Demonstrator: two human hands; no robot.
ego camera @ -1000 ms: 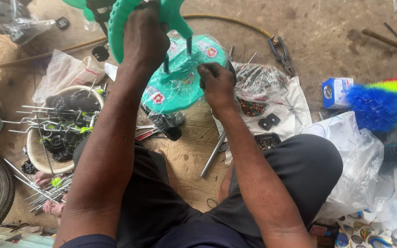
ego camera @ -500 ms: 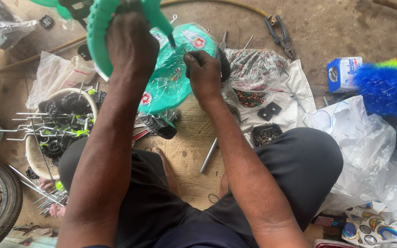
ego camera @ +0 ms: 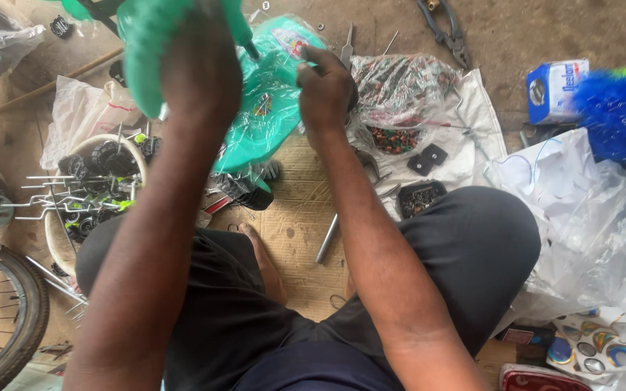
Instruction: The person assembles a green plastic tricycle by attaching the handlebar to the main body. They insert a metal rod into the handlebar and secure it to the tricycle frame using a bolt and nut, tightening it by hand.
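Left hand [ego camera: 201, 69] raised, arm stretched forward, grip closed round the green plastic part [ego camera: 146, 43], held up over the floor. Right hand [ego camera: 325, 90] beside it, fingers pinched on something small, can't tell what, just over the green plastic-wrapped piece [ego camera: 266, 119]. Bowl of black wheels [ego camera: 99, 163] sits left; cardboard [ego camera: 298, 224] under the knees.

soft even daylight, near arms slightly blurred.
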